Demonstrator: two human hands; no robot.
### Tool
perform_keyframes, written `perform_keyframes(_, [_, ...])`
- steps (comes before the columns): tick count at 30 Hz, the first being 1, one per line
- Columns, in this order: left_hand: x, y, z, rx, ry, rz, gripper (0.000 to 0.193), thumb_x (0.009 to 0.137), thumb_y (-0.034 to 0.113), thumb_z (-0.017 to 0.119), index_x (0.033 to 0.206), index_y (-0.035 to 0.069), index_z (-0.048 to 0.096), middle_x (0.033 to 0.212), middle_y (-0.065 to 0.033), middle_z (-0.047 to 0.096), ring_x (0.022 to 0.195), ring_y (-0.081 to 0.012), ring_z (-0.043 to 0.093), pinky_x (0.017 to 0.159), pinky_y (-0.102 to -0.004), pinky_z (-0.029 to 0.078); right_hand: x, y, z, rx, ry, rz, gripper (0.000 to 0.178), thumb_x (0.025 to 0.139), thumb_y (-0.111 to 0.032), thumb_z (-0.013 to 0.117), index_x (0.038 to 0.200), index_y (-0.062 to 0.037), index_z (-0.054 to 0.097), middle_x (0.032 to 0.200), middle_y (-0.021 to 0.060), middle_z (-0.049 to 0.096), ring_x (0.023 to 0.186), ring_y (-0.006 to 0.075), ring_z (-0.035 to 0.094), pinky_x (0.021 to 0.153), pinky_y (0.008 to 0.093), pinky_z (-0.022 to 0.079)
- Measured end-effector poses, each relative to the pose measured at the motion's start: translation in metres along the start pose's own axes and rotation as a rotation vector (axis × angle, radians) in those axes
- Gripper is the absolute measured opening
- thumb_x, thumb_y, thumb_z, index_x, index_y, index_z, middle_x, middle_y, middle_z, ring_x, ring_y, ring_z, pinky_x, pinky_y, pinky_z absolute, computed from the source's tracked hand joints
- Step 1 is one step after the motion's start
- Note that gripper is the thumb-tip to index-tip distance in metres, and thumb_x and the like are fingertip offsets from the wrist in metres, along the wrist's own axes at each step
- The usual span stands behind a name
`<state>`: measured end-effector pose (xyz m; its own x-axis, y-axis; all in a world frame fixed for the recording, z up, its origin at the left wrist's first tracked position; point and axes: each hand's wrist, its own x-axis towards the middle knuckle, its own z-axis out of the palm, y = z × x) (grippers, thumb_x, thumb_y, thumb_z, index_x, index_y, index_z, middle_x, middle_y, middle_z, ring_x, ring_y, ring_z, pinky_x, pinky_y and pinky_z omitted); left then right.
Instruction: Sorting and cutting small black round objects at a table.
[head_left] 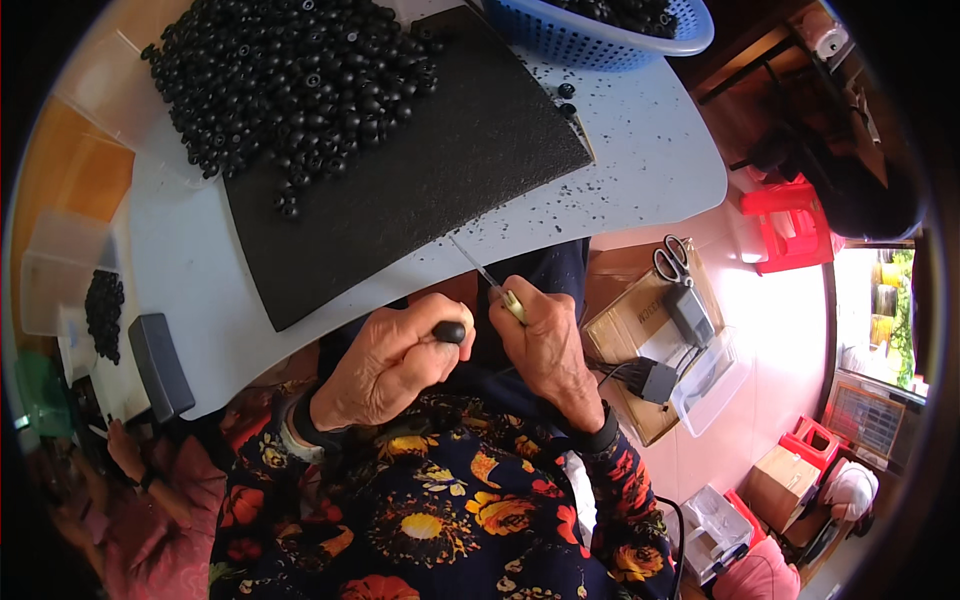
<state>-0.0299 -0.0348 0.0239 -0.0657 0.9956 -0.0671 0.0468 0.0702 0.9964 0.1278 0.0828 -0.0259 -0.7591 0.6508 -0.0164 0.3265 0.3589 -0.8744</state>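
My left hand [378, 368] is closed in front of the table edge, with a small rounded black piece [449, 332] pinched at the thumb and fingers. Close beside it, my right hand [552, 358] grips a slim knife [514, 306] by its pale yellow-green handle. The thin blade points up and left toward the table edge, apart from the black piece. Beyond both hands, a black mat [420, 190] covers much of the table. A large heap of similar small black pieces [300, 90] lies on its far left part.
On the pale table [665, 140] stands a blue perforated basket [570, 45] of black pieces; dark scraps lie nearby. At right, a cardboard box [630, 320] carries scissors [672, 262] and a clear tub [708, 385]. A red stool [785, 225] stands beyond. Another person's hand [125, 450] shows lower left.
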Motion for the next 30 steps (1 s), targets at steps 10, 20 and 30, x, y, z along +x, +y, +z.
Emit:
perform_keyframes(10, [0.000, -0.008, 0.001, 0.129, 0.078, 0.059, 0.016, 0.096, 0.011, 0.044, 0.107, -0.001, 0.049, 0.068, -0.0024, 0.050, 0.058, -0.0081, 0.045, 0.054, -0.0243, 0.039, 0.003, -0.022, -0.009, 0.623, -0.135, 0.082, 0.023, 0.097, -0.018, 0.054, 0.084, 0.0001, 0.054, 0.070, 0.0035, 0.057, 0.065, 0.0088, 0.047, 0.059, 0.0254, 0.041])
perform_keyframes(20, [-0.001, -0.016, 0.002, 0.059, 0.211, 0.065, 0.019, 0.098, 0.017, 0.044, 0.102, 0.000, 0.052, 0.065, -0.0012, 0.050, 0.057, -0.0072, 0.044, 0.053, -0.0238, 0.037, 0.002, -0.026, 0.003, 0.404, -0.090, -0.113, 0.019, 0.095, -0.017, 0.057, 0.086, -0.0010, 0.053, 0.068, 0.0096, 0.058, 0.056, 0.0188, 0.056, 0.052, 0.0306, 0.043])
perform_keyframes(30, [0.003, -0.019, -0.001, -0.090, 0.175, 0.038, 0.021, 0.097, 0.021, 0.042, 0.095, 0.002, 0.051, 0.062, 0.0002, 0.045, 0.056, -0.0062, 0.042, 0.052, -0.0237, 0.035, -0.002, -0.033, 0.001, 0.042, -0.053, -0.200, 0.022, 0.081, -0.009, 0.067, 0.084, -0.0033, 0.047, 0.073, 0.0132, 0.058, 0.064, 0.0344, 0.061, 0.052, 0.0386, 0.046])
